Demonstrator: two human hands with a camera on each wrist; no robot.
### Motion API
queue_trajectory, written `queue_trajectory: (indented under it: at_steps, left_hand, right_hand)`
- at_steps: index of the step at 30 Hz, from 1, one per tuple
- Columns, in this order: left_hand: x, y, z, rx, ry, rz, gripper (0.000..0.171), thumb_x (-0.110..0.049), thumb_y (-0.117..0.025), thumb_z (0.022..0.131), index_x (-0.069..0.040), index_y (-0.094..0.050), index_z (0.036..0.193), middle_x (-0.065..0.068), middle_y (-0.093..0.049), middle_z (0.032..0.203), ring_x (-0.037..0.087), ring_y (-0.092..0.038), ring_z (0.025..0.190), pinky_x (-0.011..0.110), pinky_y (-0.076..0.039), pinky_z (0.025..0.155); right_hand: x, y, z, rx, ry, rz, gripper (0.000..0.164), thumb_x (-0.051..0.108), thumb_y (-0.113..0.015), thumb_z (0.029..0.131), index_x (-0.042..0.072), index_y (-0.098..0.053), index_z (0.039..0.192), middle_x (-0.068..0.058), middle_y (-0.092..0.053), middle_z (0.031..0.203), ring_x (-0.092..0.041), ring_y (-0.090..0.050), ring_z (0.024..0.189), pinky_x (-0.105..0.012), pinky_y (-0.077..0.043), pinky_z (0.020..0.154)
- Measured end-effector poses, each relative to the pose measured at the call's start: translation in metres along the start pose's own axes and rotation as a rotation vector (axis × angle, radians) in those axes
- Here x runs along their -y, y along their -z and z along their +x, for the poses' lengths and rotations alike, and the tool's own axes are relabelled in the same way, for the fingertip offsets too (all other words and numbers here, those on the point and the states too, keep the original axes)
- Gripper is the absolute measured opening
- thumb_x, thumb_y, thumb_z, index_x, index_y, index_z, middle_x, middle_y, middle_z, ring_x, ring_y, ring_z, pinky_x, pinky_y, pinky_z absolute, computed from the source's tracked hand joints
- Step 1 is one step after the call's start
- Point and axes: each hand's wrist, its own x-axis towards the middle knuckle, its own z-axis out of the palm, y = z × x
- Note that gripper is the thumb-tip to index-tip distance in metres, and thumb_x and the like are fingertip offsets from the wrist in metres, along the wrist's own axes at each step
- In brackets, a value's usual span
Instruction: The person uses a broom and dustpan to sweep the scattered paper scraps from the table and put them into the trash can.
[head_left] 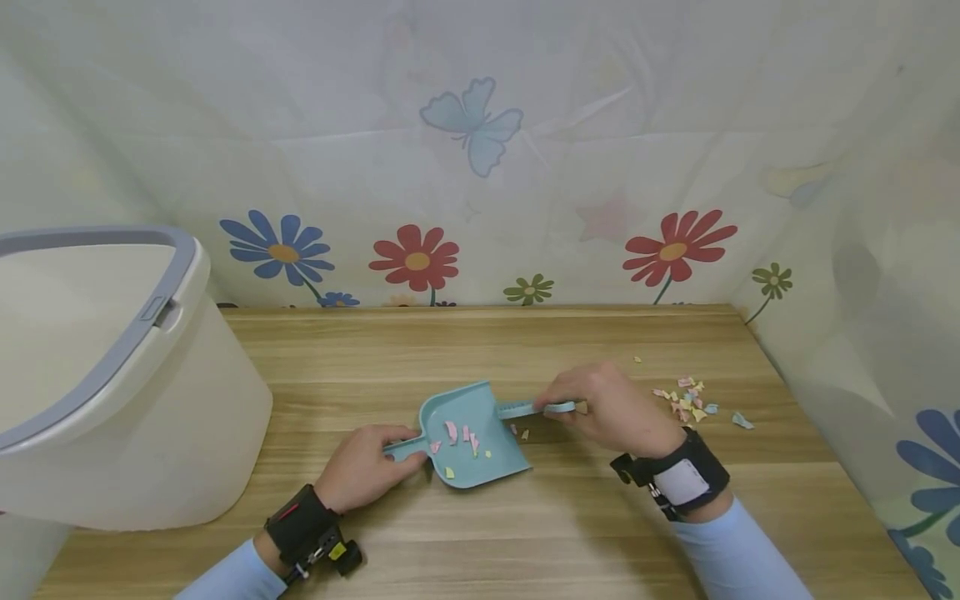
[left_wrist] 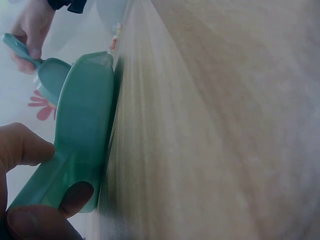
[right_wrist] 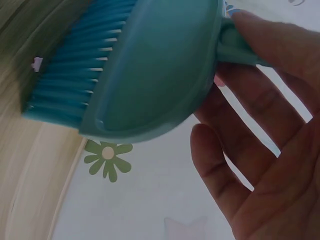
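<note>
Your right hand (head_left: 617, 410) pinches the brush (head_left: 517, 409) at the lip (head_left: 512, 433) of the dustpan (head_left: 498, 454) your left hand (head_left: 365, 467) grips; the scrap pile (head_left: 680, 408) lies on the counter (head_left: 450, 346), just right of your right hand.

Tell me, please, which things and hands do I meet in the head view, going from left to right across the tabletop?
White bin, left hand, dustpan, brush, right hand, pile of coloured scraps, separate bluish scrap.
</note>
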Motion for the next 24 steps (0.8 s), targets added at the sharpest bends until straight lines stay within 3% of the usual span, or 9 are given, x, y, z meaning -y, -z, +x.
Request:
queue_trajectory:
  at_steps: [3,7,11,14,19,24]
  left_hand:
    - [-0.001,0.001,0.0,0.002,-0.002,0.005,0.033,-0.037,-0.078,0.09,-0.019,-0.08,0.118,-0.002,-0.076,0.123,0.021,-0.069,0.121,0.047,-0.052,0.104]
    - [-0.001,0.001,0.0,0.004,-0.004,0.01,0.035,-0.04,-0.078,0.09,-0.02,-0.08,0.118,-0.002,-0.076,0.123,0.021,-0.069,0.121,0.047,-0.052,0.104]
    - [0.0,0.001,0.0,0.001,-0.018,0.009,0.035,-0.041,-0.078,0.09,-0.02,-0.08,0.117,-0.001,-0.076,0.123,0.022,-0.069,0.121,0.047,-0.052,0.103]
    - [0.0,0.001,0.0,-0.003,-0.022,0.008,0.034,-0.041,-0.078,0.09,-0.02,-0.08,0.117,-0.002,-0.076,0.123,0.021,-0.069,0.12,0.047,-0.052,0.102]
    - [0.0,0.001,0.0,-0.001,-0.013,0.009,0.033,-0.039,-0.078,0.09,-0.02,-0.08,0.118,-0.002,-0.076,0.122,0.02,-0.069,0.12,0.046,-0.052,0.103]
    - [0.001,0.0,0.0,0.0,-0.003,0.013,0.034,-0.038,-0.078,0.09,-0.02,-0.079,0.119,-0.002,-0.076,0.123,0.02,-0.069,0.121,0.046,-0.052,0.104]
  right_hand:
    - [0.001,0.004,-0.001,-0.012,0.019,0.052,0.026,0.002,-0.084,0.085,0.019,-0.082,0.105,0.012,-0.077,0.099,-0.002,-0.071,0.089,-0.03,-0.06,0.078]
    - [0.003,0.007,-0.002,-0.123,-0.022,0.051,0.02,0.009,-0.083,0.088,0.016,-0.08,0.106,0.007,-0.079,0.1,-0.005,-0.073,0.09,-0.03,-0.059,0.076]
    - [0.005,0.006,-0.003,-0.273,-0.11,-0.035,0.014,0.01,-0.081,0.089,0.009,-0.078,0.103,-0.002,-0.079,0.093,-0.009,-0.07,0.073,-0.024,-0.055,0.06]
    - [0.005,0.002,-0.002,-0.349,-0.161,-0.135,0.009,0.007,-0.082,0.086,0.006,-0.075,0.09,-0.006,-0.076,0.08,-0.008,-0.063,0.058,-0.021,-0.049,0.051]
    - [0.008,-0.006,0.001,-0.342,-0.249,-0.292,0.017,0.01,-0.084,0.083,0.008,-0.068,0.079,-0.004,-0.071,0.069,-0.007,-0.055,0.052,-0.023,-0.041,0.049]
    - [0.02,-0.014,0.004,-0.298,-0.292,-0.229,0.015,0.011,-0.085,0.082,0.005,-0.075,0.09,-0.005,-0.074,0.071,-0.007,-0.061,0.055,-0.022,-0.042,0.049]
